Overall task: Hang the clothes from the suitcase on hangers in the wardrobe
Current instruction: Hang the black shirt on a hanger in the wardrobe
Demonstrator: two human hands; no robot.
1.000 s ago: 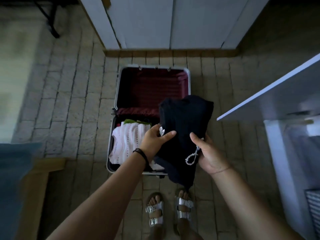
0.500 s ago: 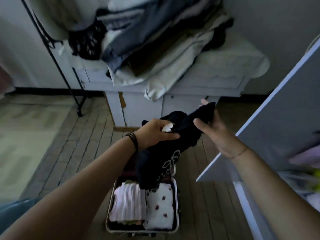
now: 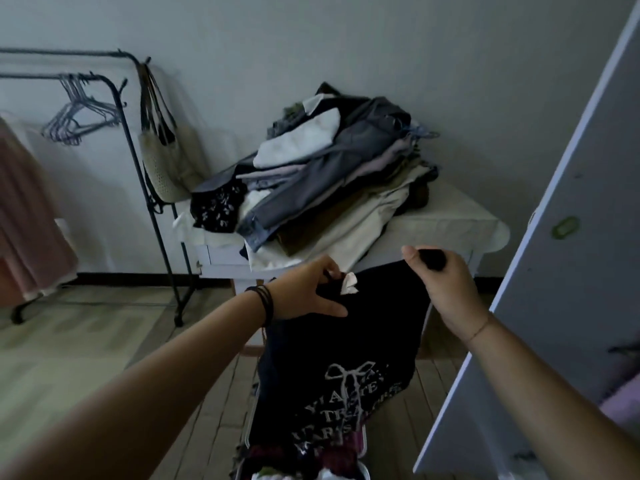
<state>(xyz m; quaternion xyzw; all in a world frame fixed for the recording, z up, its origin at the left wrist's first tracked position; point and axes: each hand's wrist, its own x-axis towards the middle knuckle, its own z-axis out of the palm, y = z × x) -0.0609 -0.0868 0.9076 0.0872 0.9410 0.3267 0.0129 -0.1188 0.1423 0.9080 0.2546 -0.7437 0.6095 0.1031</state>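
Observation:
A black T-shirt (image 3: 349, 344) with a white bow print and lettering hangs spread out in front of me. My left hand (image 3: 308, 289) pinches its top edge by the white neck label, and my right hand (image 3: 446, 282) grips the other top corner. The open suitcase (image 3: 360, 445) lies on the floor under the shirt, mostly hidden by it. The white wardrobe door (image 3: 554, 271) stands open at the right. Several empty hangers (image 3: 76, 116) hang on a black clothes rack (image 3: 145, 188) at the left.
A white cabinet (image 3: 446, 223) straight ahead carries a heap of folded clothes (image 3: 329, 174). A beige bag (image 3: 162, 157) hangs from the rack's end. A pink garment (image 3: 27, 216) hangs at the far left. The floor is wooden planks beside a pale rug.
I lifted the black shirt out of the suitcase and raised it. My hands moved apart, so the bunched shirt now hangs spread. My view swung up from the floor to the room.

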